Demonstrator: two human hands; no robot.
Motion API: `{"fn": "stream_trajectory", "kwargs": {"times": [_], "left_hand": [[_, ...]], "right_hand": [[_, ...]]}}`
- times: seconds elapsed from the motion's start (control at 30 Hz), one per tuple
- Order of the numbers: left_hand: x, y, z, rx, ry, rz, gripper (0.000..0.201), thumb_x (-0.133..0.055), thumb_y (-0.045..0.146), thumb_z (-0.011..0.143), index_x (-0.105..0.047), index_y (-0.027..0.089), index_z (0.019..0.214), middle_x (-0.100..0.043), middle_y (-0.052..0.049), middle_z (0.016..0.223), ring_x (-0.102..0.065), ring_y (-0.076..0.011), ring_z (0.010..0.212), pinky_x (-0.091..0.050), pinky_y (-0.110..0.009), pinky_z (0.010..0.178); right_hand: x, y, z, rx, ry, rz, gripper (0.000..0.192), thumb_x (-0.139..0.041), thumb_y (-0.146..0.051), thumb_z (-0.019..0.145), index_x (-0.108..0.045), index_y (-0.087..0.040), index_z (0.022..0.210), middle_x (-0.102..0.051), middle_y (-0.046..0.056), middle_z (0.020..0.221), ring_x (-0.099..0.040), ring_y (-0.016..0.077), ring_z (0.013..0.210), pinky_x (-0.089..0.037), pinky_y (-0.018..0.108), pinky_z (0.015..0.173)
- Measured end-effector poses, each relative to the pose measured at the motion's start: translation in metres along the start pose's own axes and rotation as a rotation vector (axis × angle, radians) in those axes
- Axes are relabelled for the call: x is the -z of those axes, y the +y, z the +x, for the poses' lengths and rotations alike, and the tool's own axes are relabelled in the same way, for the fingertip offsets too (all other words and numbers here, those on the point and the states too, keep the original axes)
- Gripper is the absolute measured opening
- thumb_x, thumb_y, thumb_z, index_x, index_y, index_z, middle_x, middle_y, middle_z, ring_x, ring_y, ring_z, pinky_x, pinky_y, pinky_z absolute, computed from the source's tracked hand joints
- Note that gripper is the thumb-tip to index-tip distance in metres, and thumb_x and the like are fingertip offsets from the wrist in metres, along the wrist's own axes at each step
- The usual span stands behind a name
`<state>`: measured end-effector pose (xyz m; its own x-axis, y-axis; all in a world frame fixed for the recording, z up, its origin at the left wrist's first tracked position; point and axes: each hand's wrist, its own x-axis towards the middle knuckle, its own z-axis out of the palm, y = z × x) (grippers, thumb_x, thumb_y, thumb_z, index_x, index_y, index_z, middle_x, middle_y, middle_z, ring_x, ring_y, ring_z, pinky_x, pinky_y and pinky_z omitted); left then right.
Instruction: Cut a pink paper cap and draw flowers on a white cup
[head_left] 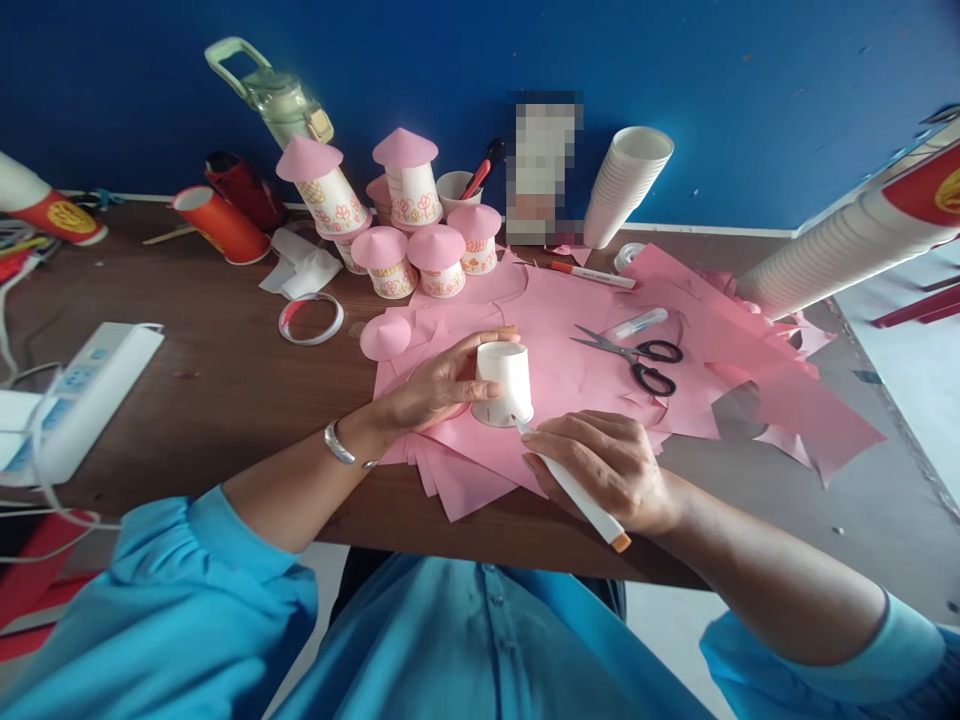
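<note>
blue shirt (465, 640) right up front, and past it, two busy hands! left hand (431, 390) pinches an upturned white cup (504, 385), thumb across the front, fingers wrapping behind, over the pink sheets (472, 480). right hand (604, 465) has a white marker (579, 492) squeezed between thumb and fingers, tip down at the cup's rim, beside a little brown stroke.

tense stuff: press that thumb too hard and the thin wall could buckle; slacken it and the cup could twist, dragging the line askew. a thumb sliding low might smear wet ink, and a slipping tip could mark the paper. scissors (632, 353) lie with blades parted near the right hand, so a careless sweep might catch them.

now the containers! a small cup (454, 197) at the back carries a red-and-black cutter (482, 168). beside the wall, a nested stack (626, 190) holds cup inside cup; another long stack (832, 245) leans at right. what's inside the red cup (225, 225), i can't tell.
</note>
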<state>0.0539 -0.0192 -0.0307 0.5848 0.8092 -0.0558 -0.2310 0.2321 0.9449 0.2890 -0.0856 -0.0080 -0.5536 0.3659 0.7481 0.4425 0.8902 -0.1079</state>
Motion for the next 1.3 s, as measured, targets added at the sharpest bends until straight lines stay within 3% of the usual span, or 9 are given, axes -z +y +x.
{"fn": "stream_trajectory", "kwargs": {"times": [0.4, 0.67, 0.87, 1.03, 1.3], "left_hand": [[-0.001, 0.004, -0.002, 0.047, -0.005, 0.023, 0.064, -0.087, 0.030, 0.083, -0.068, 0.032, 0.144, -0.060, -0.011, 0.151, -0.056, -0.0303, 0.131, -0.054, -0.037, 0.094], [0.000, 0.010, -0.001, -0.019, -0.026, 0.127, 0.056, -0.085, 0.032, 0.086, -0.071, 0.028, 0.140, -0.065, -0.013, 0.147, -0.059, -0.0325, 0.131, -0.054, -0.043, 0.100], [-0.001, 0.004, 0.000, 0.008, 0.001, 0.019, 0.059, -0.088, 0.029, 0.082, -0.072, 0.032, 0.138, -0.053, -0.010, 0.163, -0.056, -0.0324, 0.135, -0.055, -0.042, 0.099], [-0.002, 0.002, 0.000, 0.010, -0.010, -0.017, 0.060, -0.088, 0.027, 0.082, -0.071, 0.031, 0.139, -0.055, -0.011, 0.160, -0.057, -0.0305, 0.132, -0.055, -0.038, 0.096], [-0.004, 0.007, -0.003, 0.013, -0.002, 0.032, 0.060, -0.087, 0.031, 0.084, -0.070, 0.030, 0.141, -0.053, -0.012, 0.163, -0.054, -0.0346, 0.138, -0.055, -0.043, 0.100]], "right_hand": [[0.002, -0.001, -0.001, 0.008, -0.015, -0.001, 0.016, -0.071, -0.008, 0.094, -0.066, -0.014, 0.108, -0.075, 0.003, 0.077, -0.072, 0.0152, 0.065, -0.062, 0.026, 0.056], [0.002, -0.001, 0.001, 0.005, -0.008, 0.002, 0.018, -0.071, -0.010, 0.094, -0.066, -0.016, 0.110, -0.074, 0.000, 0.077, -0.071, 0.0146, 0.064, -0.061, 0.026, 0.055], [0.001, -0.001, 0.001, -0.004, -0.002, -0.011, 0.015, -0.068, -0.009, 0.096, -0.065, -0.018, 0.107, -0.074, -0.001, 0.075, -0.071, 0.0137, 0.064, -0.061, 0.025, 0.055], [0.001, -0.001, 0.001, 0.011, -0.008, -0.005, 0.012, -0.070, -0.008, 0.095, -0.065, -0.014, 0.105, -0.074, 0.002, 0.075, -0.070, 0.0144, 0.062, -0.061, 0.026, 0.053], [0.002, -0.001, 0.002, 0.024, -0.014, -0.010, 0.013, -0.071, -0.006, 0.094, -0.065, -0.012, 0.104, -0.074, 0.002, 0.074, -0.070, 0.0143, 0.062, -0.060, 0.026, 0.053]]}}
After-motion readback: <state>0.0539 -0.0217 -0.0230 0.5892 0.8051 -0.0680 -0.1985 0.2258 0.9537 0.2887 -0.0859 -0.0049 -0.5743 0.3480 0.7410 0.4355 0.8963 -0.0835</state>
